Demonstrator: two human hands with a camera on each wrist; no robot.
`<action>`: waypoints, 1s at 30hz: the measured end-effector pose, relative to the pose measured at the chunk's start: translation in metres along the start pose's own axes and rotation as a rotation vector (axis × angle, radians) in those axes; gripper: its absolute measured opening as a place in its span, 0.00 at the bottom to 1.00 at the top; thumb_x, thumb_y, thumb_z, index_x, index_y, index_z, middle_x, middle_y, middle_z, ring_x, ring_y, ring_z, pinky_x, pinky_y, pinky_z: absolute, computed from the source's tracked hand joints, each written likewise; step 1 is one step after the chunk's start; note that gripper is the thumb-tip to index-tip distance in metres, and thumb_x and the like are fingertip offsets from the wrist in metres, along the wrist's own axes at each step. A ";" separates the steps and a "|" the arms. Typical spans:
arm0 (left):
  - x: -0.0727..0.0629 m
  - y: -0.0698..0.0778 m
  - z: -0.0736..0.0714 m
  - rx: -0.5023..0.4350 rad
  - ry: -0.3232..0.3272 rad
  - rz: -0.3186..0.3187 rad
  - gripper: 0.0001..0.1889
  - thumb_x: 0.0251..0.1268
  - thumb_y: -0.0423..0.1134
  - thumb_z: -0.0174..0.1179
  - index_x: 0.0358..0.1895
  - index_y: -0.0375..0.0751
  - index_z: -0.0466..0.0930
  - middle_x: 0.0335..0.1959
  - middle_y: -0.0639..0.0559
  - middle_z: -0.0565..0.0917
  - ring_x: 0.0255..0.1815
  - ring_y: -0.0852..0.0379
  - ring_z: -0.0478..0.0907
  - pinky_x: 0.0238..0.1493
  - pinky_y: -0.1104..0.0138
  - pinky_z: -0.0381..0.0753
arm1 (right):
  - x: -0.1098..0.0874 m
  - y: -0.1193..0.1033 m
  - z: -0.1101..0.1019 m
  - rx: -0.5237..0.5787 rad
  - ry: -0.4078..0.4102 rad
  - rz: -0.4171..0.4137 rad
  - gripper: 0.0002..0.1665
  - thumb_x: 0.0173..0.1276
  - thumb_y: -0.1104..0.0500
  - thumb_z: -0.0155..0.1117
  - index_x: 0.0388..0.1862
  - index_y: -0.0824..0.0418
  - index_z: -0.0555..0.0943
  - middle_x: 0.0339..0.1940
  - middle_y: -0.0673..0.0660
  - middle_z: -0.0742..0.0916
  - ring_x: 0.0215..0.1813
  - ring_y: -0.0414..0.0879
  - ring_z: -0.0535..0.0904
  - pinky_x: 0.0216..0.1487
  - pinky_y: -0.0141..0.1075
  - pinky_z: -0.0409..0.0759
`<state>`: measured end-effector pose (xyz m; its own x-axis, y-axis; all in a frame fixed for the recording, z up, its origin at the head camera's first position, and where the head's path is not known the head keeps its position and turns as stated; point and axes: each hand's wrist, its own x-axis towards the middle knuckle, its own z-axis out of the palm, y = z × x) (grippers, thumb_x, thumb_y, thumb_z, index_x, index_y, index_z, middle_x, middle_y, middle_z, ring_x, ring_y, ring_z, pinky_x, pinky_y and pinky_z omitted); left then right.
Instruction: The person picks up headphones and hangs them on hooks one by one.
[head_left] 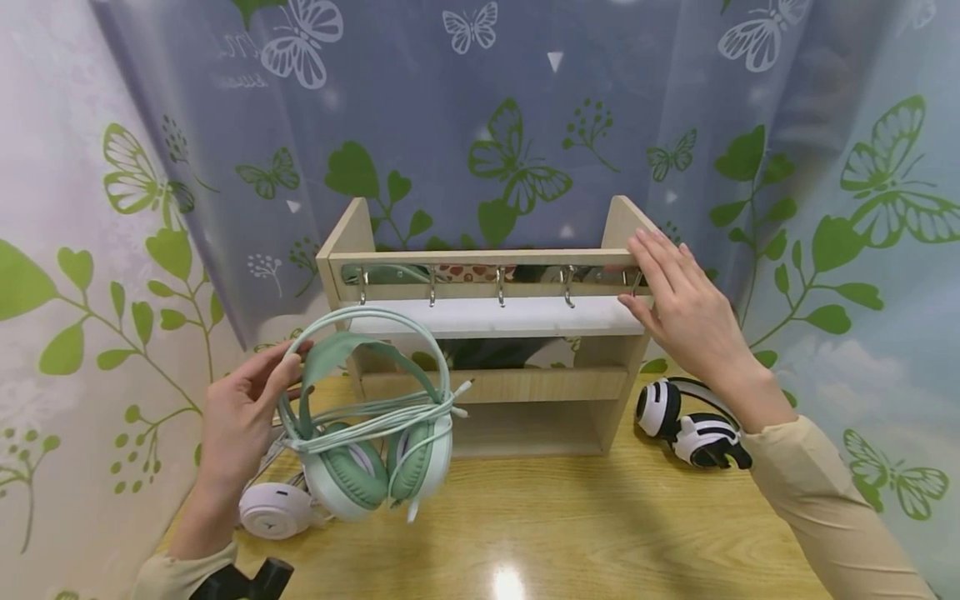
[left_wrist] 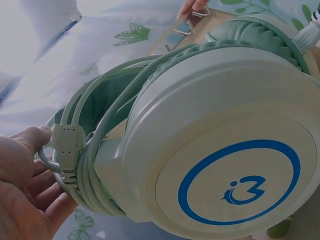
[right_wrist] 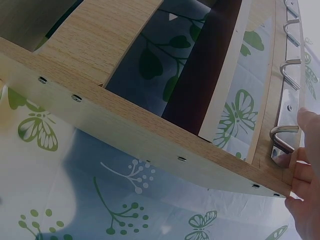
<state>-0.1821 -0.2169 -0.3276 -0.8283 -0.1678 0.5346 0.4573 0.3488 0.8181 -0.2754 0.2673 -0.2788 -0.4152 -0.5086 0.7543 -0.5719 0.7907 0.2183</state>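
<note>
My left hand (head_left: pixel 243 408) pinches mint-green and white over-ear headphones (head_left: pixel 427 333) at the left side of the headband, holding them up in front of a light wooden rack (head_left: pixel 487 387). Their cable is wound in a bundle across the ear cups; the left wrist view shows a white ear cup (left_wrist: pixel 235 125) with a blue ring and logo. My right hand (head_left: pixel 686 296) rests on the rack's upper right corner, its fingers straight and its thumb by the end hook (right_wrist: pixel 282 140). The front rail carries a row of metal hooks (head_left: pixel 501 287).
White-and-black headphones (head_left: pixel 693 425) lie on the wooden table (head_left: pixel 540 517) right of the rack. White-pink headphones (head_left: pixel 276 510) lie at the left, partly hidden behind the raised pair. A butterfly-patterned curtain (head_left: pixel 420 83) hangs behind.
</note>
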 end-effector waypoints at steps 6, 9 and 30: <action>0.002 -0.001 0.000 -0.003 0.006 0.009 0.16 0.77 0.35 0.56 0.59 0.28 0.81 0.46 0.72 0.87 0.40 0.69 0.86 0.40 0.75 0.86 | -0.001 0.001 0.000 0.003 0.001 -0.002 0.43 0.83 0.36 0.36 0.78 0.68 0.62 0.78 0.66 0.68 0.78 0.60 0.62 0.82 0.48 0.52; 0.003 -0.001 0.000 0.000 0.004 0.017 0.16 0.78 0.35 0.56 0.60 0.28 0.81 0.46 0.72 0.86 0.40 0.69 0.86 0.40 0.75 0.86 | -0.001 0.001 0.000 0.005 0.000 -0.002 0.43 0.83 0.36 0.37 0.78 0.68 0.62 0.77 0.66 0.69 0.78 0.60 0.62 0.82 0.49 0.53; 0.009 -0.007 0.002 -0.040 0.006 -0.002 0.17 0.78 0.35 0.56 0.60 0.24 0.80 0.46 0.71 0.87 0.40 0.70 0.86 0.40 0.76 0.85 | 0.000 0.000 0.001 0.003 0.003 -0.004 0.42 0.83 0.37 0.37 0.78 0.68 0.62 0.78 0.66 0.69 0.78 0.61 0.63 0.82 0.48 0.53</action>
<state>-0.1929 -0.2190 -0.3288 -0.8276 -0.1740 0.5337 0.4679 0.3114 0.8271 -0.2764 0.2673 -0.2798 -0.4112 -0.5106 0.7551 -0.5752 0.7880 0.2195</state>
